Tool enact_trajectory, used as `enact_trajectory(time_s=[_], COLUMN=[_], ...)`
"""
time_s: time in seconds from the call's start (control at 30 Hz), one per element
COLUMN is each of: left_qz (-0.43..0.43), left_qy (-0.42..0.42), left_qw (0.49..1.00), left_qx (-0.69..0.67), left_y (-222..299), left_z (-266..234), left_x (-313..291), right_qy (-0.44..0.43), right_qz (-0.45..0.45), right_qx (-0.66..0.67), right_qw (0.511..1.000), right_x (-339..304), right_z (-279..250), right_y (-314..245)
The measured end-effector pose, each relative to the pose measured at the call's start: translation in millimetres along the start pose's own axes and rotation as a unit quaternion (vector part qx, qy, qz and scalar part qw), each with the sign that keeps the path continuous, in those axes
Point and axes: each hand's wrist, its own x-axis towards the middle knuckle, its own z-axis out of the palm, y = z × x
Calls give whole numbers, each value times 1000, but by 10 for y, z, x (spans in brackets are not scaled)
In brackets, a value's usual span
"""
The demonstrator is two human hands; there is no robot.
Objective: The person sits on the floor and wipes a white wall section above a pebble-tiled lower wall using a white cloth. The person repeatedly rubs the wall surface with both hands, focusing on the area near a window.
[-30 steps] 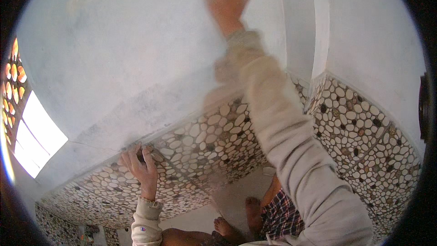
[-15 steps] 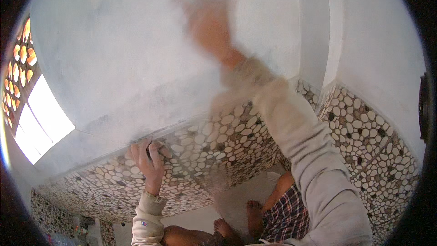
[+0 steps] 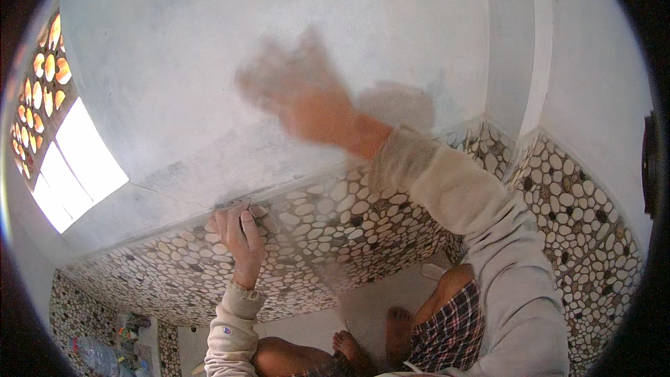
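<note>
My left hand [image 3: 241, 236] is touching the pebble band [image 3: 328, 237], my right hand [image 3: 307, 101], blurred, facing the wall [image 3: 174, 84] above, both grips indeterminable.

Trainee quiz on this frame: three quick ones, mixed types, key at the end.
1. True or false: the left hand is at the upper border of the pebble cladding.
2. Multiple choice: what shows as a blur in front of the white wall?
A) only the left hand
B) only the right hand
C) both hands
3. Short answer: what pattern do the shorts have?

Key:
1. True.
2. B: the right hand is smeared, too blurred to read its grip.
3. Plaid (dark, with lighter lines).
</note>
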Motion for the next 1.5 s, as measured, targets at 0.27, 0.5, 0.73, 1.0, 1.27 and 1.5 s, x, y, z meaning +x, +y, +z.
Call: enact_trajectory(time_s=[0.27, 0.5, 0.73, 1.0, 1.27, 1.5], left_qz=[-8, 0, 1, 183, 285, 330], left_qy=[-30, -14, -18, -105, -92, -65], left_qw=[999, 1000, 1000, 971, 942, 931], left_qx=[-15, -10, 23, 113, 154, 140], left_y=[136, -22, 105, 477, 972, 898], left_z=[103, -120, 239, 129, 650, 835], left_x=[27, -3, -57, 485, 1203, 1167], right_qy=[-49, -210, -178, -133, -38, -1], right_qz=[114, -69, 211, -77, -95, 386], right_qx=[-271, -30, -531, -185, -70, -157], right_qw=[955, 975, 801, 971, 992, 909], right_x=[-71, -689, -626, -538, -679, -391], right_z=[-311, -570, -661, -992, -682, -835], right_y=[1092, 444, 1345, 1385, 1013, 1690])
